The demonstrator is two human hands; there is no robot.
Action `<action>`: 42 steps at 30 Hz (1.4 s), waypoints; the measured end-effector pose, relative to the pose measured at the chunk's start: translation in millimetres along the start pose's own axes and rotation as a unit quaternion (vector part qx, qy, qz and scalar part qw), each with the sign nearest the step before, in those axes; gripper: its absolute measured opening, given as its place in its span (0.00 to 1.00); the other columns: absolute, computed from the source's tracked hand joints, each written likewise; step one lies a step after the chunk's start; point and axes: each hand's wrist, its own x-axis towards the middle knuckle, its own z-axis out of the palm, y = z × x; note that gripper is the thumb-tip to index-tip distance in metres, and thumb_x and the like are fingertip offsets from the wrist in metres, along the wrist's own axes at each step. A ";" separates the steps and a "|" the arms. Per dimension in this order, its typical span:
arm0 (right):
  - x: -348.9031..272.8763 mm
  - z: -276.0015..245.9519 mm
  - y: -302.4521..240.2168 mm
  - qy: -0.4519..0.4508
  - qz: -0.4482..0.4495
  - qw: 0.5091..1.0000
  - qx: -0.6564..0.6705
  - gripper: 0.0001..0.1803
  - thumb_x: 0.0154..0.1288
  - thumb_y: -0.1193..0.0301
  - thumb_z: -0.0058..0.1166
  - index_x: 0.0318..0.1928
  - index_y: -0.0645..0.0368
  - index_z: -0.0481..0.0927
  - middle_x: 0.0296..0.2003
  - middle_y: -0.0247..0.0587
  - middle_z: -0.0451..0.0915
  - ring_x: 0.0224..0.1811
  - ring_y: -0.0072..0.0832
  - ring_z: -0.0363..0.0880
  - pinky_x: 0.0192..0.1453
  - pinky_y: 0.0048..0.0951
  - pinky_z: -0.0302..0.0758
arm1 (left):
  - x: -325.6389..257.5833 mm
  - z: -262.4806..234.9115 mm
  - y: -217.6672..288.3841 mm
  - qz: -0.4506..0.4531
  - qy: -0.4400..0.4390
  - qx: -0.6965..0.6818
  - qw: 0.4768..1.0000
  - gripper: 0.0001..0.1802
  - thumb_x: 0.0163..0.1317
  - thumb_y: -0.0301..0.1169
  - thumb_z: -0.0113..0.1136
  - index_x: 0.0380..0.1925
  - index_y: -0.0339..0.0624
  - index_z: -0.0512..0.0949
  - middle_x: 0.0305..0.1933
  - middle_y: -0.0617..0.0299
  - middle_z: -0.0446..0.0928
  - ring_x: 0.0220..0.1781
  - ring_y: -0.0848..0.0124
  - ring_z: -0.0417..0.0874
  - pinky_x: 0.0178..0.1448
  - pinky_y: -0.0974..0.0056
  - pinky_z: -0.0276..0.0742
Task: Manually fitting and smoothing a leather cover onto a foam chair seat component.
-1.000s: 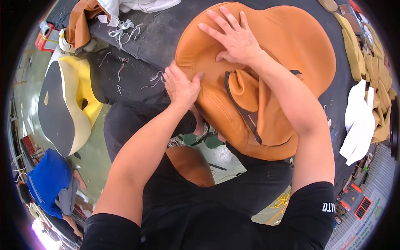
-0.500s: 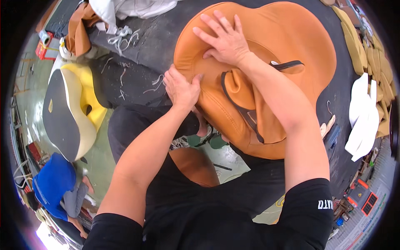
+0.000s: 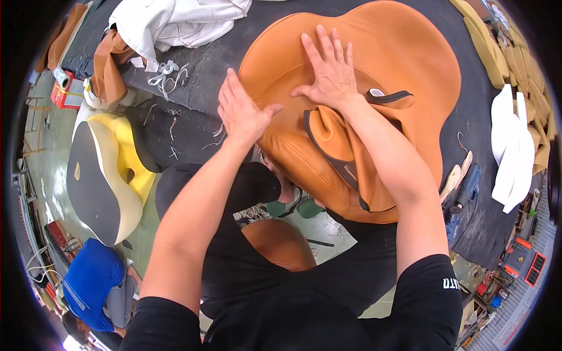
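A large lobed chair seat in orange leather-like upholstery [image 3: 410, 58] lies in front of me, its near end over my lap. My right hand [image 3: 332, 79] rests on its middle, palm down with the fingers spread. At the seat's left edge is my left hand [image 3: 241, 117], fingers straight and thumb apart, holding nothing. Whether its palm touches the edge cannot be seen. Beneath my right forearm a loose orange flap [image 3: 332, 131] is bunched up, with a dark strip along its border. A second dark-edged opening [image 3: 391, 96] shows just right of my right wrist.
The seat lies on a dark worktable [image 3: 205, 64]. White fabric [image 3: 175, 23] and tangled white strips [image 3: 168, 76] lie back left. A yellow-and-grey foam seat [image 3: 102, 175] stands at left, near a person in blue [image 3: 93, 286]. White pieces [image 3: 510, 149] and tan pads [image 3: 527, 76] lie right.
My left hand has loosened from the seat's edge, its fingers now straightened. My right hand has moved slightly down and right over the upholstery. The whole view has shifted a little.
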 end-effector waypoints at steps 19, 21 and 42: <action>25.7 12.7 1.0 0.103 -0.046 0.994 -0.012 0.56 0.43 0.39 0.77 0.73 0.46 0.74 0.73 0.50 0.70 0.77 0.43 0.69 0.77 0.71 0.57 | 7.1 23.2 -6.8 0.005 -0.017 -0.066 0.998 0.74 0.45 0.50 0.87 0.81 0.35 0.45 0.70 0.41 0.68 0.70 0.42 0.71 0.69 0.39 0.68; 20.0 16.8 9.9 0.098 -0.052 0.994 -0.022 0.58 0.44 0.39 0.77 0.75 0.47 0.71 0.74 0.52 0.68 0.78 0.45 0.67 0.77 0.71 0.57 | 6.3 23.5 -5.7 -0.014 -0.032 -0.063 0.997 0.74 0.45 0.50 0.87 0.81 0.35 0.45 0.70 0.41 0.68 0.70 0.42 0.71 0.68 0.39 0.68; 13.7 5.7 -14.3 0.062 0.002 0.998 0.005 0.57 0.54 0.48 0.76 0.81 0.44 0.61 0.81 0.48 0.59 0.82 0.45 0.60 0.76 0.73 0.58 | 17.1 20.1 0.2 -0.046 -0.006 -0.036 0.998 0.61 0.49 0.51 0.84 0.75 0.35 0.57 0.66 0.44 0.72 0.68 0.44 0.75 0.66 0.38 0.68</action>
